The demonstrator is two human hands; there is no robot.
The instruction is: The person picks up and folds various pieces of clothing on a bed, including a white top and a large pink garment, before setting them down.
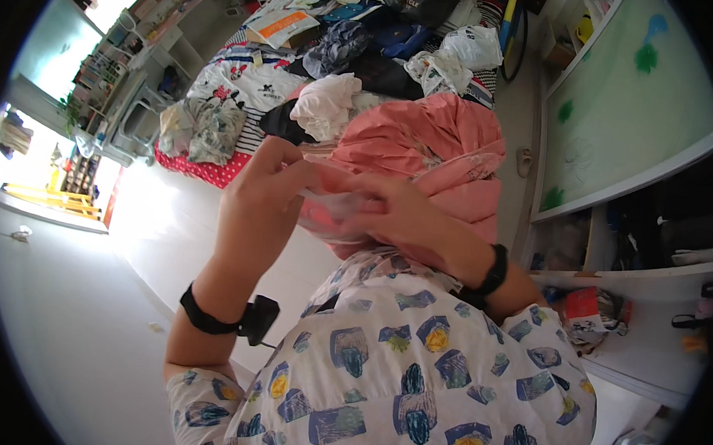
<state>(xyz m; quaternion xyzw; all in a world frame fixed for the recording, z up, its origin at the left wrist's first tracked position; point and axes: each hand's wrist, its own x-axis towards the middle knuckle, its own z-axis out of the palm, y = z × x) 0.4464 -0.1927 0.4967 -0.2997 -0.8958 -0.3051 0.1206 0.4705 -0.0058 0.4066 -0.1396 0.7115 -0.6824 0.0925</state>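
My left hand (269, 180) is raised, its thumb and fingers pinching the edge of a thin, translucent plastic sheet or bag (333, 206). Motion blurs my right hand (396, 206), whose fingers curl at the right side of the same plastic. Pink shows through the film; whether anything lies inside it I cannot tell. Just beyond and below both hands, a pink quilted comforter (420, 133) is heaped at the near edge of the bed, hanging towards my body. A white crumpled cloth (326, 105) lies behind my left fingers.
Clothes and bags cover the bed, among them a white plastic bag (473, 47), a grey crumpled garment (337, 47) and a cardboard box (290, 37). Bundled cloth (214, 131) sits at the left corner. On the right stands a sliding-door wardrobe (624, 115); a slipper (524, 162) lies beside it.
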